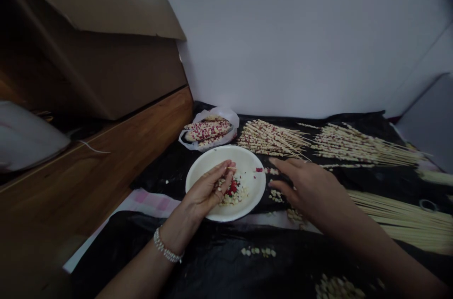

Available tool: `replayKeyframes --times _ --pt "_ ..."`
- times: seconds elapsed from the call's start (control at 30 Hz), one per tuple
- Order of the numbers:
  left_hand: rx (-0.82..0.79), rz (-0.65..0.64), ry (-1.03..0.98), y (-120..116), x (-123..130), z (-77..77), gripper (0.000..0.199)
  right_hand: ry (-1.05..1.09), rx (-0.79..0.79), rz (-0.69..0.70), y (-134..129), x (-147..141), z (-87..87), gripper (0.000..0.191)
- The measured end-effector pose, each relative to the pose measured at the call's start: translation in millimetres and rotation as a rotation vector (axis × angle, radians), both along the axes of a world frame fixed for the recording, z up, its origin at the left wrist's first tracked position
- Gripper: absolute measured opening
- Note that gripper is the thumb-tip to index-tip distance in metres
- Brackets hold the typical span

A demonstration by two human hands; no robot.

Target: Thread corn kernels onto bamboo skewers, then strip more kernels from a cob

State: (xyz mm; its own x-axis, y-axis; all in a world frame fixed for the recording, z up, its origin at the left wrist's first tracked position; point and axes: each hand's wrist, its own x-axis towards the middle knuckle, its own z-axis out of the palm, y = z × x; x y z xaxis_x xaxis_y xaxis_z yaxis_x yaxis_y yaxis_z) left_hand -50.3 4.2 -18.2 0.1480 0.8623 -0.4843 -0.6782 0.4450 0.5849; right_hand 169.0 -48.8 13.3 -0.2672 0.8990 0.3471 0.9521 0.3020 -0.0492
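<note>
A white wall [300, 39] is rising behind the work, while a large cardboard box [106, 68] is standing above a wooden ledge [88, 162] at ten o'clock from the plate. A black plastic sheet [212, 261] is covering the work surface, probably to protect it and make the pale pieces easy to see. A pink checked cloth [152, 202] is showing past its edge at eight o'clock.

A white paper plate [253, 181] is sitting at the centre, within easy reach of both hands, likely so that the loose pieces stay gathered in one spot. Bunches of threaded skewers [272, 141] are lying side by side at one and two o'clock. Bare wooden skewers [399, 219] are lying at about four o'clock, seemingly kept apart so that the two sorts do not mix. Speckled red-and-white cobs [207, 130] are resting on a plastic bag [226, 112] at eleven o'clock.

The left hand [205, 190] is curling over the plate, its fingers closing on a thin skewer [230, 168] and pinching it above the heap of white and red kernels [231, 193]. The right hand [304, 186] is spreading open and holding nothing, its fingertips nearest some stray kernels [275, 196] at three o'clock; whether they are touching the sheet, I cannot tell.
</note>
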Motion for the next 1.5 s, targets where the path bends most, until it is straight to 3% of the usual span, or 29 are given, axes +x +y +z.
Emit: replayKeyframes --times 0.1,0.2,0.3,0.53,0.8,0.93,1.37,1.5 --pt "-0.040 -0.063 -0.052 -9.4 9.7 -2.9 0.025 -0.025 0.141 0.117 -4.8 -12.8 -4.8 0.046" --pt "-0.044 -0.124 -0.091 -16.3 15.5 -0.5 0.024 -0.060 0.133 0.194 -6.8 -22.0 -12.1 0.033" --pt "-0.021 -0.203 -0.139 -13.9 10.1 3.6 0.030 -0.093 0.061 0.168 -5.0 -21.6 -16.2 0.034" --pt "-0.010 -0.222 -0.144 -1.1 -8.4 -3.5 0.081 -0.091 -0.048 0.125 -0.5 -18.6 -15.3 0.036" --pt "-0.071 -0.192 -0.138 0.9 -3.2 -8.2 0.036 -0.032 -0.008 0.139 -2.3 -19.4 -15.3 0.038" --pt "-0.147 -0.214 -0.113 0.5 -2.1 -3.7 0.034 -0.021 0.044 0.146 -2.7 -18.6 -16.8 0.034" --pt "-0.040 -0.307 -0.212 -6.6 -1.6 0.4 0.019 0.071 0.126 0.231 -1.0 -17.8 -21.8 0.045" --pt "0.002 -0.331 -0.211 -4.8 -3.5 -1.3 0.031 0.078 0.117 0.224 -0.7 -18.5 -22.3 0.042"
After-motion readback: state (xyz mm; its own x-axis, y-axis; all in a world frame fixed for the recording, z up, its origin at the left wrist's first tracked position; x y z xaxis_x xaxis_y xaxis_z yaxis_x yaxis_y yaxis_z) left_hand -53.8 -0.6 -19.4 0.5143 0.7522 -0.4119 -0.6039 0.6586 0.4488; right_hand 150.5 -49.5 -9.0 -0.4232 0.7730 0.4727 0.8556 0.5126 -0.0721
